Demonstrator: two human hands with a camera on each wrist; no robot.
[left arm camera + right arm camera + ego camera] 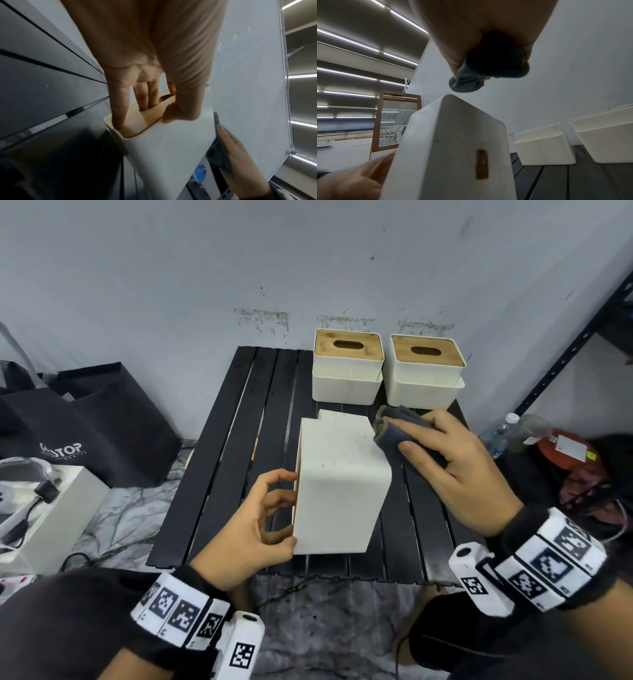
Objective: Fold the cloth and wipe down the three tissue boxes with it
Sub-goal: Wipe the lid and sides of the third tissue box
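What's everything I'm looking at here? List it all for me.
Tipped tissue box: one, white, on its side at the table's middle, wooden lid facing left.
Upright tissue boxes: two, white with wooden lids, at the table's back, left and right.
Cloth: one, dark blue-grey, folded, by the tipped box's far right corner.
Table: one, black, slatted, against the wall.
Bag: one, black, on the floor at left.
Shelf frame: one, black, at right.
Bottle: one, clear, on the floor at right.
Left hand: holds the tipped box at its lid end.
Right hand: grips the cloth.
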